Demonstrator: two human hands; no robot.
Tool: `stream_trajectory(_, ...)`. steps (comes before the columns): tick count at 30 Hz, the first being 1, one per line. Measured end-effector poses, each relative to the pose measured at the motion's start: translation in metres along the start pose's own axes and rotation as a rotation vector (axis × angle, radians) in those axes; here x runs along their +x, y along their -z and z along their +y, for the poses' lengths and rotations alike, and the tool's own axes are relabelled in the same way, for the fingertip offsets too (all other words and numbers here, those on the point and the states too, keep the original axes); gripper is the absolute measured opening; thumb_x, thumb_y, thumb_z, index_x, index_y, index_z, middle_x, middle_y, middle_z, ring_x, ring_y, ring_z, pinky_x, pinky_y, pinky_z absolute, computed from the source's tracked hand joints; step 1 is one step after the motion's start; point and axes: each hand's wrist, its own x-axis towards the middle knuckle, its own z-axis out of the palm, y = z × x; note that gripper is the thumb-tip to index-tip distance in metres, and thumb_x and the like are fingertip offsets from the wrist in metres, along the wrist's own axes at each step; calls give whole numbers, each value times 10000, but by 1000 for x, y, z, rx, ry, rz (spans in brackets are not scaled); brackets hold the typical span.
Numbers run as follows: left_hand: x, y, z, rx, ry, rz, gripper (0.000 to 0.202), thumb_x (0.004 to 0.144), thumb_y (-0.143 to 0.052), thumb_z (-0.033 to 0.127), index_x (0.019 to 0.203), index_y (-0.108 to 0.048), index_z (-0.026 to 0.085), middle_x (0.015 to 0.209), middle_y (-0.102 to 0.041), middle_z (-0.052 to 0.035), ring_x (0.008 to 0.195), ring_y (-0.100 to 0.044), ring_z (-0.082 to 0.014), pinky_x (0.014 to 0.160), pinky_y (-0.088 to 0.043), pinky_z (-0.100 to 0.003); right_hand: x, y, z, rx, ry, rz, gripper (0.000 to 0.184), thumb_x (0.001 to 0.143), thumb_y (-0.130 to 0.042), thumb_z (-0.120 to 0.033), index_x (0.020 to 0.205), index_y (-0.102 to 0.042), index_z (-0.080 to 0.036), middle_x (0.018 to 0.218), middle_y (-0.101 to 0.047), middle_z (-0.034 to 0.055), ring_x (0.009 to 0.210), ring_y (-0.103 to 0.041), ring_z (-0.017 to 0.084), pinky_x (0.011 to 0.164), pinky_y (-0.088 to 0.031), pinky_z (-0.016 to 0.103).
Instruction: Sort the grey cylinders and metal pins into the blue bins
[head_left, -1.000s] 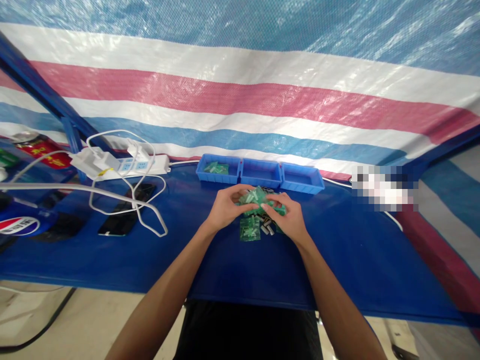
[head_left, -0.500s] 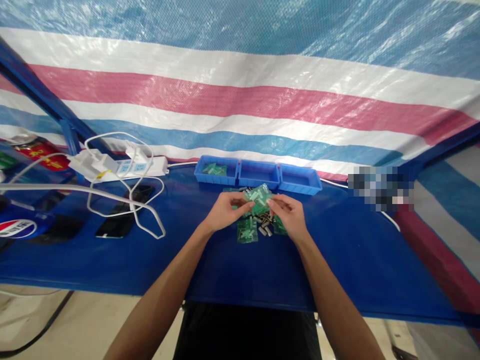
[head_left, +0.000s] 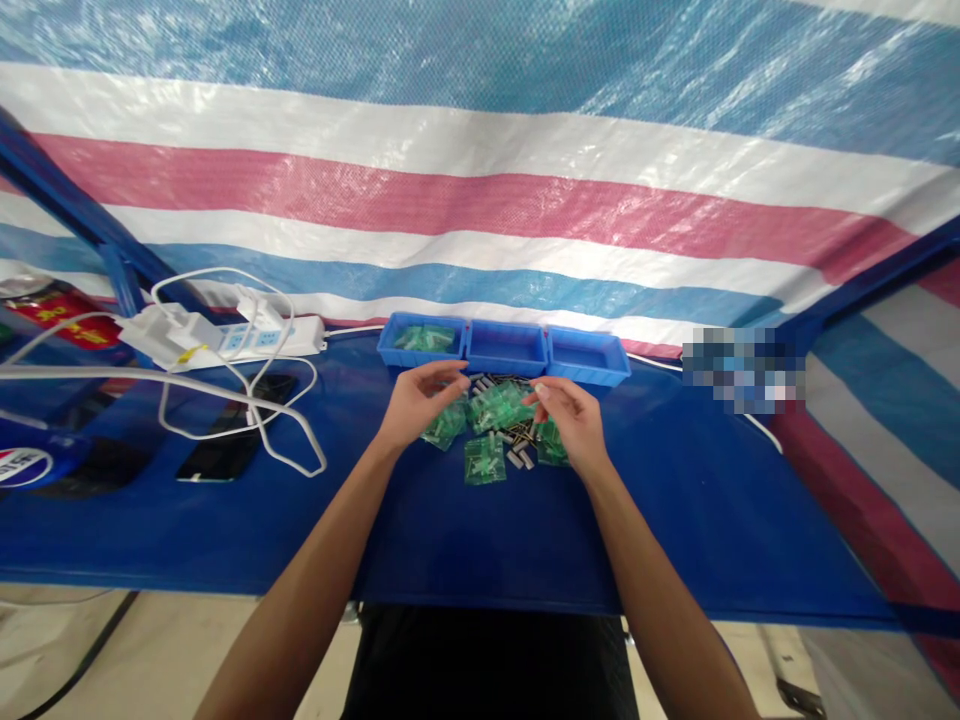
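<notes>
A heap of small green-tinted plastic bags (head_left: 501, 405) with little light parts inside lies on the blue table. Among them are loose silver metal pieces (head_left: 520, 458) and thin dark-and-gold pieces (head_left: 521, 432). My left hand (head_left: 418, 402) hovers at the heap's left side, thumb and fingers apart, nothing between them. Beneath it sits another green bag (head_left: 445, 428), partly hidden. On the heap's right, my right hand (head_left: 570, 418) has its fingers loosely bent and apart, with nothing visible in them. One flat bag (head_left: 485, 460) rests at the front.
Behind the heap stand three joined blue bins; the left bin (head_left: 384, 348) contains green bags. To the left are a white power strip (head_left: 300, 335), looping white cables (head_left: 300, 445), a black phone (head_left: 225, 450) and drink containers. A striped sheet (head_left: 480, 210) hangs behind.
Both hands have let go of the green bag they held between them, and it lies on the heap. My hands have moved apart, the left one outward. The view has shifted slightly.
</notes>
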Motion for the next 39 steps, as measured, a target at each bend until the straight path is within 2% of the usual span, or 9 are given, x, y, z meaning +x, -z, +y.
stream_trajectory(3, -5, 6, 6, 403, -187, -419, 383, 691, -922, 484, 950, -816, 222, 860, -767, -60, 908, -656, -243, 839, -501, -339, 1, 2, 0, 28, 9, 10, 342, 872, -743, -552, 979, -757, -227, 787, -782, 45, 575, -617, 181, 572, -518, 340)
stream_trajectory(5, -6, 7, 9, 559, -245, -610, 415, 648, -944, 498, 932, -801, 232, 845, -749, -48, 929, -617, -255, 836, -487, -341, 1, 3, 0, 46, 10, 22, 330, 876, -746, -539, 974, -758, -223, 778, -779, 44, 572, -610, 176, 566, -508, 334)
stream_trajectory(12, -7, 0, 11, 674, -216, -758, 426, 710, -924, 423, 1034, -734, 223, 959, -740, -35, 1063, -548, -269, 886, -454, -335, 2, 5, 2, 54, 14, 34, 305, 903, -729, -521, 980, -767, -228, 792, -779, 39, 577, -608, 163, 566, -500, 318)
stream_trajectory(17, -8, -4, 10, 631, -181, -750, 443, 763, -886, 303, 1154, -696, 221, 875, -728, -15, 1035, -565, -255, 889, -458, -334, 2, 4, 3, 38, 9, 26, 306, 909, -718, -526, 977, -765, -231, 803, -778, 43, 579, -612, 168, 571, -505, 322)
stream_trajectory(21, -9, -5, 10, 535, -204, -684, 179, 852, -803, 280, 1012, -769, 207, 850, -752, -35, 1003, -611, -241, 909, -470, -343, 0, 4, 1, -2, 7, 15, 316, 901, -726, -524, 979, -760, -220, 791, -774, 48, 590, -616, 174, 578, -509, 321)
stream_trajectory(24, -10, -7, 9, 345, -148, -518, 157, 854, -804, 329, 889, -784, 177, 910, -769, -64, 895, -664, -212, 851, -505, -328, -3, 5, 2, -73, 16, -64, 332, 903, -723, -524, 1001, -766, -209, 820, -778, 58, 659, -664, 192, 619, -530, 322)
stream_trajectory(29, -11, -18, 5, -83, 74, -261, 302, 799, -852, 405, 906, -744, 144, 813, -727, -46, 704, -659, -155, 699, -536, -281, -8, 1, 7, -198, 54, -178, 318, 811, -834, -477, 967, -795, -202, 776, -755, 38, 652, -666, 186, 622, -530, 311)
stream_trajectory(33, -12, -23, 3, -159, 112, -252, 330, 773, -874, 416, 897, -749, 137, 789, -721, -39, 660, -641, -134, 644, -526, -253, -8, -5, 8, -46, -45, -177, 303, 795, -840, -486, 845, -782, -192, 688, -720, 24, 582, -638, 171, 576, -525, 303)
stream_trajectory(39, -15, -21, 16, -46, 124, -404, 334, 806, -836, 452, 803, -780, 123, 748, -747, -64, 661, -664, -160, 639, -514, -256, -6, -7, 6, 41, -106, -152, 327, 757, -863, -496, 824, -769, -189, 578, -669, -2, 497, -583, 152, 516, -482, 293)
